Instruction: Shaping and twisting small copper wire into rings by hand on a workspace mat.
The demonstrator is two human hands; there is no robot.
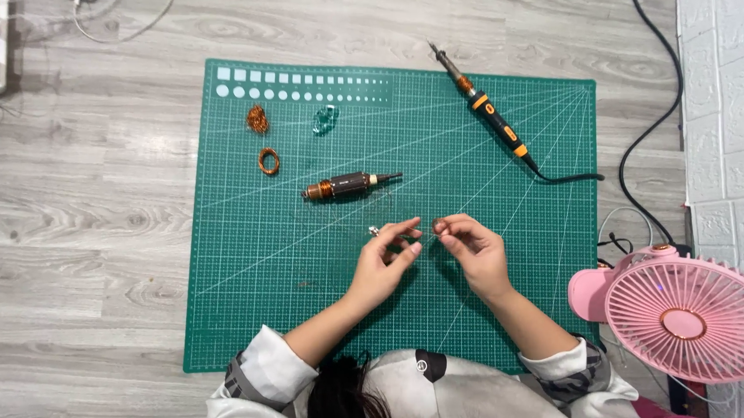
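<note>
Left hand: your left hand point(386, 254) pinches a tiny silvery piece point(374, 231) over the green cutting mat point(249, 264), just below its middle.
Right hand: your right hand point(472, 248) has fingertips closed on a small dark bit point(439, 225).
Rotor: the motor armature point(346, 186) lies mid-mat, long axis left-right, shaft pointing right.
Soldering iron: the soldering iron point(485, 108) rests near the far right corner, tip up-left.
Markings: white squares and circles point(300, 84) run along the mat's far edge.

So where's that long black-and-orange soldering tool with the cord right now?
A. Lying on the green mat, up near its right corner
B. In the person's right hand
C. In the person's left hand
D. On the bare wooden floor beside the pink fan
A: the soldering tool lies untouched on the green mat, well above the left hand and right hand.
</note>
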